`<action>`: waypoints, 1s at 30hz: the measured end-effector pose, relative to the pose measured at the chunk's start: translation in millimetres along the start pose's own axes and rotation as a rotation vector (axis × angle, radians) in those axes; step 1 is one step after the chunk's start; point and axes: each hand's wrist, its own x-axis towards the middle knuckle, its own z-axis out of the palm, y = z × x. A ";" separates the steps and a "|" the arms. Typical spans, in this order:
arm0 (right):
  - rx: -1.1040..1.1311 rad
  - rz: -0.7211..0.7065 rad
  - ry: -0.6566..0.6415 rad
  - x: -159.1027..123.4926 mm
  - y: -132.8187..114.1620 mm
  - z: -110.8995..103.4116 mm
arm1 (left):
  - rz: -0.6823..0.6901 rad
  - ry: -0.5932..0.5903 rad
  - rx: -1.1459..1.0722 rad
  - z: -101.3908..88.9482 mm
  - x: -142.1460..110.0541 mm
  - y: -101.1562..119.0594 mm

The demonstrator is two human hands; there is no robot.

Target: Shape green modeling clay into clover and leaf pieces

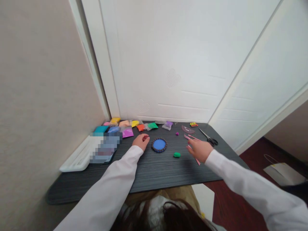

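My left hand (141,141) rests on the dark table (154,173), fingers curled around a small red piece of clay (145,137). Just right of it lies a blue clay disc with a dark beaded rim (159,145). A green clay lump (177,155) lies between my hands. My right hand (199,149) lies over pink tools (191,137), fingers bent, touching one; whether it grips it I cannot tell.
Several bags of coloured clay (127,127) line the table's back edge. Black scissors (209,138), a dark purple clay piece (187,129) and a small purple bit (177,133) lie at right. A white tray (77,157) and a blurred object sit at left. White wall panels stand behind.
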 end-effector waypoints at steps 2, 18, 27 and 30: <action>-0.028 -0.040 -0.015 -11.3 -0.1 15.0 | 0.003 -0.004 0.007 1.1 0.6 0.0; 0.070 -0.290 0.118 14.0 19.2 31.3 | 0.032 -0.025 0.071 1.9 -0.9 2.9; 0.199 -0.492 0.083 2.7 -35.3 32.0 | 0.037 -0.038 0.081 2.8 -1.9 0.3; 0.201 -0.490 0.082 -1.5 -26.6 28.8 | 0.042 -0.043 0.083 3.2 -1.8 -0.5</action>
